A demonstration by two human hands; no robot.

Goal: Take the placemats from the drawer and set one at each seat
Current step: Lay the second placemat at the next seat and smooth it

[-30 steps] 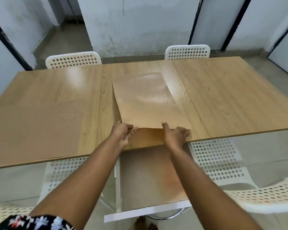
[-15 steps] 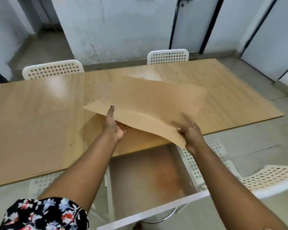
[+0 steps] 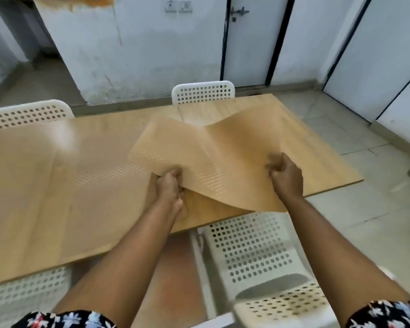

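The placemat (image 3: 225, 162) is up off the table (image 3: 33, 197), rippling in mid-air over the right half. The left hand (image 3: 169, 192) has fingers curled tight around its near edge; the right hand (image 3: 285, 177) pinches the mat further right, thumb on top. This looks like the carry-and-place step. A second mat (image 3: 100, 185) lies flat to the left. Next move, I'd judge: swing it square to the near chair (image 3: 253, 245) and flatten it. The drawer (image 3: 175, 268) gapes open below.

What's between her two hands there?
In the head view, a span of the tan placemat stretches between the left hand and right hand, bowed and lifted above the wooden table; both hands grip its near edge.
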